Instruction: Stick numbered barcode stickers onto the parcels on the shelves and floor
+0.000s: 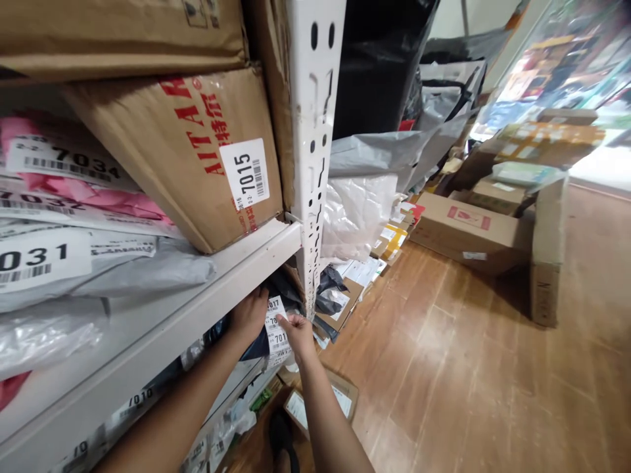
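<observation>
Between my hands hangs a strip of white number labels (277, 332) with barcodes, several of them starting with 70. My right hand (298, 333) pinches the strip's right edge between thumb and fingers. Just under the upper shelf board, my left hand (250, 313) is at the strip's upper left with its fingers curled. What those fingers hold is partly hidden. Behind and below the strip lies a dark plastic parcel (255, 348) on the lower shelf. Above, a brown carton (197, 151) labelled 7015 sits tilted at the end of the upper shelf.
A white perforated post (315, 131) stands right beside my hands. Grey bagged parcels (148, 266) with number labels fill the upper shelf (148, 341). Cartons (468, 230) and bags line the wooden floor (444, 368) to the right. An open carton (340, 387) lies near my foot.
</observation>
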The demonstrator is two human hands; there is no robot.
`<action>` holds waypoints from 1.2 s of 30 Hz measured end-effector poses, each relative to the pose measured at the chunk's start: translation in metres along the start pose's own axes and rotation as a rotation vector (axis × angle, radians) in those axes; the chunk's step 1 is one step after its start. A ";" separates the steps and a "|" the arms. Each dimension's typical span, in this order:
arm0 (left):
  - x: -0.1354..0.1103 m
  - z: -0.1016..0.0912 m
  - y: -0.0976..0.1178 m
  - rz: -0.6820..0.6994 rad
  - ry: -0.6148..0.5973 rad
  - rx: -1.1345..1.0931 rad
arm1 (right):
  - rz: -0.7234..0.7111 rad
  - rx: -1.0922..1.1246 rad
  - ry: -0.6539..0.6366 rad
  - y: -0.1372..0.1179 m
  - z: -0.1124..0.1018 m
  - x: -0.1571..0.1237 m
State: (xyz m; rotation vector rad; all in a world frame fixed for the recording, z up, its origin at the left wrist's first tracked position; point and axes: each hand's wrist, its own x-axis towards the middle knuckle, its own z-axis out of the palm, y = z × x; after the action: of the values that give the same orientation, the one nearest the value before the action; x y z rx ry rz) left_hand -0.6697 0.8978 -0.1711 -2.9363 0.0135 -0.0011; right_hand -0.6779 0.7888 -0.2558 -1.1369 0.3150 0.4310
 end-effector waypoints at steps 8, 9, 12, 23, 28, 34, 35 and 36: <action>0.005 -0.010 0.005 -0.087 0.071 -0.011 | 0.067 0.063 -0.011 0.001 -0.035 -0.035; 0.009 -0.012 0.004 -0.036 0.100 -0.037 | 0.085 0.073 -0.042 -0.001 -0.040 -0.039; 0.021 -0.019 -0.005 0.395 0.047 -0.222 | 0.068 0.100 -0.144 -0.007 -0.050 -0.044; 0.030 -0.028 -0.024 0.257 -0.326 -0.715 | -0.106 0.120 -0.119 -0.018 -0.007 0.002; 0.036 -0.023 -0.015 0.109 -0.333 -0.686 | -0.120 0.089 -0.028 -0.003 0.000 0.019; 0.049 -0.018 -0.011 0.019 -0.437 -0.706 | -0.120 0.068 -0.041 -0.004 -0.002 0.017; 0.050 -0.018 -0.011 0.007 -0.448 -0.707 | -0.115 0.063 -0.046 -0.005 -0.002 0.017; 0.051 -0.017 -0.011 -0.005 -0.456 -0.705 | -0.108 0.057 -0.049 -0.006 -0.003 0.017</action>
State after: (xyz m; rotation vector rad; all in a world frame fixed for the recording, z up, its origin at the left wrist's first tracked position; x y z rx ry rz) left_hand -0.6182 0.9043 -0.1523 -3.5417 -0.0772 0.8304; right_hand -0.6607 0.7873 -0.2597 -1.0810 0.2202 0.3517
